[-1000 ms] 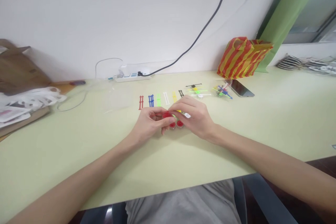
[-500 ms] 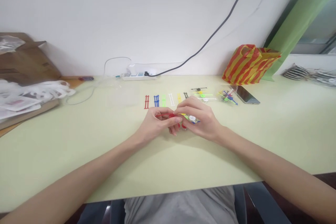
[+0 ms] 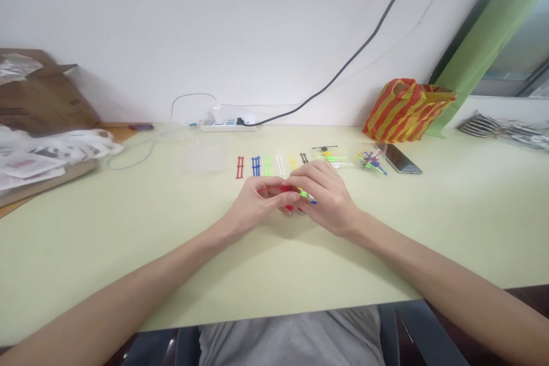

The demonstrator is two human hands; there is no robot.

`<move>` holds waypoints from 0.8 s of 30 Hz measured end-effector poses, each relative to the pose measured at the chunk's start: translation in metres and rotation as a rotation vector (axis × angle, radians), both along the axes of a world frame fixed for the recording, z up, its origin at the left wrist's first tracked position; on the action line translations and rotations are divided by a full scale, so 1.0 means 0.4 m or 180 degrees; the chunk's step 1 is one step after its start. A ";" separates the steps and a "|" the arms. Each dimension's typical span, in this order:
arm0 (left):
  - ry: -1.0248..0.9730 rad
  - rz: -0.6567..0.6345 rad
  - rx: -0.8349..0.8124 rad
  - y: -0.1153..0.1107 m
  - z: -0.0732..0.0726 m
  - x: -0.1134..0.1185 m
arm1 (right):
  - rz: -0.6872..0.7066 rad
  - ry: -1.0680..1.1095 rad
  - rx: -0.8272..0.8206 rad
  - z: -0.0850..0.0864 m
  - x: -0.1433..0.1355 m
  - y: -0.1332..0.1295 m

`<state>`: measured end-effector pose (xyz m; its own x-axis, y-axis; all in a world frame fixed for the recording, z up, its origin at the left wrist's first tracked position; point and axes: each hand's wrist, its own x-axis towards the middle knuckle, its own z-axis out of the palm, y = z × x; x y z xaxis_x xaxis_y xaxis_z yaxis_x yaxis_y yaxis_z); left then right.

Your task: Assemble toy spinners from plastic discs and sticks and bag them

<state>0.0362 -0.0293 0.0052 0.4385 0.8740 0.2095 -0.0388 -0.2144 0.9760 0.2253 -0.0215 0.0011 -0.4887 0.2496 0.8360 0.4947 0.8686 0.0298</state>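
Observation:
My left hand (image 3: pixel 257 200) is closed on a red arrow piece (image 3: pixel 271 187) at the middle of the table. My right hand (image 3: pixel 328 197) meets it from the right, its fingertips pressed on the red piece's round part. Under and between the hands lie more round and coloured pieces, partly hidden. Behind them stands a row of arrow strips: red (image 3: pixel 239 167), blue (image 3: pixel 256 166), green (image 3: pixel 268 165), white (image 3: pixel 280 164), yellow (image 3: pixel 293 161) and black (image 3: pixel 304 158). Assembled spinners (image 3: pixel 328 155) lie right of the row.
A clear bag of coloured arrows (image 3: pixel 371 161) and a phone (image 3: pixel 403 159) lie at right, before a striped bag (image 3: pixel 405 111). A power strip (image 3: pixel 228 125) sits by the wall. White bags (image 3: pixel 38 154) and a cardboard box (image 3: pixel 43 94) are at left.
The hands have shifted slightly over the pieces, and my right hand now covers the white round piece that showed beside it. The view has tilted a little.

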 end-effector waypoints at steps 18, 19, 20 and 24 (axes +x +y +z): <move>0.1161 0.1379 0.1993 0.042 -0.011 -0.047 | -0.0094 0.0473 -0.0473 0.011 0.029 0.013; 0.1371 0.1418 0.2346 0.048 -0.013 -0.054 | -0.0041 0.0439 -0.0603 0.010 0.028 0.011; 0.1526 0.1422 0.2617 0.051 -0.015 -0.060 | 0.0037 0.0374 -0.0757 0.009 0.024 0.007; 0.1723 0.1327 0.3158 0.051 -0.021 -0.065 | 0.0093 0.0222 -0.1329 0.002 -0.003 -0.014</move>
